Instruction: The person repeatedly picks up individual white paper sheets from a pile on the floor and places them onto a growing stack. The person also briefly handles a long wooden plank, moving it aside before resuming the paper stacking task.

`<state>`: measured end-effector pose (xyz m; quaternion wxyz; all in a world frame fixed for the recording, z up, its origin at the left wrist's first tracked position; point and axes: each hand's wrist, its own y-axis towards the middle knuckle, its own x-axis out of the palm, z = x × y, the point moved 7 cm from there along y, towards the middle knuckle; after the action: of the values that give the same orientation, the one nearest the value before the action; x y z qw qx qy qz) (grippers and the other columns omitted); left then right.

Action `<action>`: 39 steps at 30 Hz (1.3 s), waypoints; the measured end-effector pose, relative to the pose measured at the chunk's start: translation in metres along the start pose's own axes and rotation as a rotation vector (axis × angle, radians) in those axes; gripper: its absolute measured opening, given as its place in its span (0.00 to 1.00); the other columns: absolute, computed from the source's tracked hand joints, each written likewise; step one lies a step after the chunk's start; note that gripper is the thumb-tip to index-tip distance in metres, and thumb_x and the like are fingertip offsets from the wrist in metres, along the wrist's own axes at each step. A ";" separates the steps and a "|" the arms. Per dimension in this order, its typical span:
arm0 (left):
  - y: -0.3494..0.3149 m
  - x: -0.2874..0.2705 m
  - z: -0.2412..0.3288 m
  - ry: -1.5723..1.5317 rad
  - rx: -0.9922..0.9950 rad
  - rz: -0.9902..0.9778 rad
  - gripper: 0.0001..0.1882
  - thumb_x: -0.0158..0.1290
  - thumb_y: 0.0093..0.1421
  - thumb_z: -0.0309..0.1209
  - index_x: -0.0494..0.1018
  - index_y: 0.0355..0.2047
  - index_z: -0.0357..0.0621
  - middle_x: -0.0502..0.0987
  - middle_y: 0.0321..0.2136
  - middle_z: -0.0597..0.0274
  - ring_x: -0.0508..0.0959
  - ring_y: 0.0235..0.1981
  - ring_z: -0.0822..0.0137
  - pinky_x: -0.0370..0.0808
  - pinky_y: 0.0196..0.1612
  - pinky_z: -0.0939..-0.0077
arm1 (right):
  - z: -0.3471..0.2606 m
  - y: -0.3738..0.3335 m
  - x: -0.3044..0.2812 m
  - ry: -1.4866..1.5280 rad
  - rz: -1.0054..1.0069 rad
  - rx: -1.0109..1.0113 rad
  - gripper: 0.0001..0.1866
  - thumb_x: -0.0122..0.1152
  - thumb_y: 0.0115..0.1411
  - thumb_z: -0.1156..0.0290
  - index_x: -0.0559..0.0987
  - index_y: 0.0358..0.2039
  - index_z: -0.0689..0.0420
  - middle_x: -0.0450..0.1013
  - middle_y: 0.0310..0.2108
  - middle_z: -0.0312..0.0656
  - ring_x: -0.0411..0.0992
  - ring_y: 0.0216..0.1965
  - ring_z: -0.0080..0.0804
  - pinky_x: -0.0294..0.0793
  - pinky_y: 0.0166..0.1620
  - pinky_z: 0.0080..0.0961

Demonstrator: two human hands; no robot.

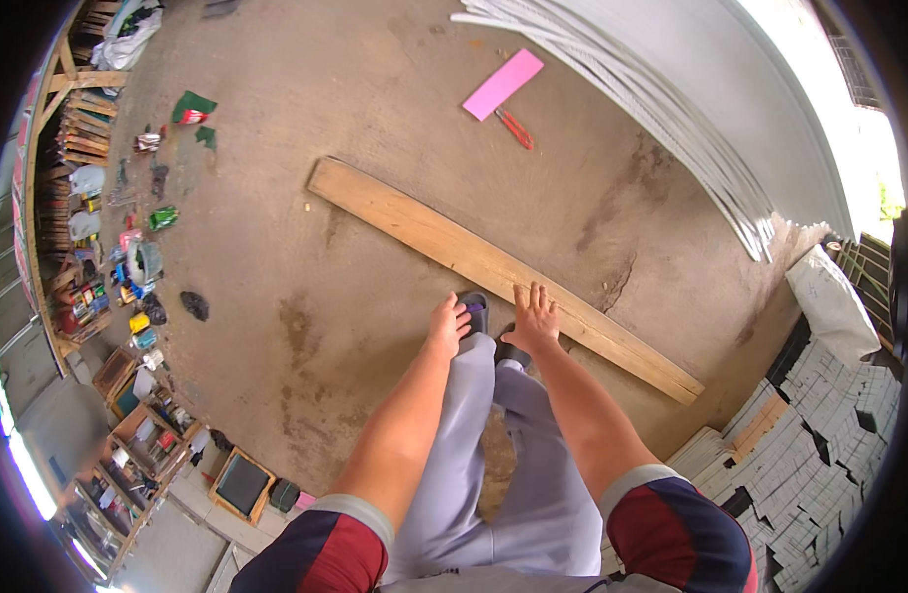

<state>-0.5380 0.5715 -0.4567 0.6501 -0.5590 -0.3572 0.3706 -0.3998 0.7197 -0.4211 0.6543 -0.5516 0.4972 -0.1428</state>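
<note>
A long wooden plank (424,227) lies slantwise across the concrete floor in front of my feet. My right hand (538,321) is open with its fingers spread, over or against the plank's near edge; whether it touches the wood I cannot tell. Beside my left shoe, my left hand (448,324) holds nothing, its fingers slightly bent and apart. Past the plank lies a flat pink rectangular piece (503,84). Red-handled pliers (516,130) sit against its near end, their jaws partly hidden by it.
Long white sheets or panels (671,109) are stacked at the far right. A white sack (832,301) rests near grey stacked pieces (810,465) on the right. Along the left stand wooden shelves (83,128), with scattered bottles, bags and litter before them. A framed dark panel (242,484) lies lower left.
</note>
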 end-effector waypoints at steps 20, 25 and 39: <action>0.075 -0.044 0.006 -0.145 0.238 -0.048 0.52 0.59 0.68 0.58 0.45 0.80 0.52 0.45 0.79 0.46 0.54 0.77 0.42 0.57 0.75 0.42 | 0.020 0.056 0.047 0.025 0.689 -0.212 0.67 0.82 0.40 0.63 0.53 0.79 0.26 0.58 0.70 0.65 0.59 0.69 0.65 0.61 0.67 0.65; -0.082 -0.003 0.047 -0.086 0.428 -0.324 0.36 0.63 0.68 0.46 0.61 0.71 0.51 0.64 0.70 0.58 0.68 0.68 0.51 0.64 0.70 0.46 | 0.044 -0.104 -0.036 0.111 0.623 -0.241 0.62 0.77 0.46 0.66 0.52 0.78 0.22 0.55 0.73 0.65 0.58 0.72 0.66 0.59 0.71 0.63; -0.512 0.248 -0.017 0.348 0.775 -0.644 0.27 0.65 0.65 0.26 0.69 0.62 0.34 0.77 0.56 0.56 0.81 0.53 0.64 0.82 0.57 0.67 | 0.131 -0.515 -0.175 0.251 1.277 0.339 0.46 0.72 0.47 0.63 0.71 0.70 0.55 0.75 0.57 0.44 0.77 0.43 0.40 0.78 0.47 0.39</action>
<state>-0.3644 0.7312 0.0616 0.9393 -0.1933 -0.2346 0.1591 -0.1888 0.7436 0.0960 0.6250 -0.0181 0.7690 0.1329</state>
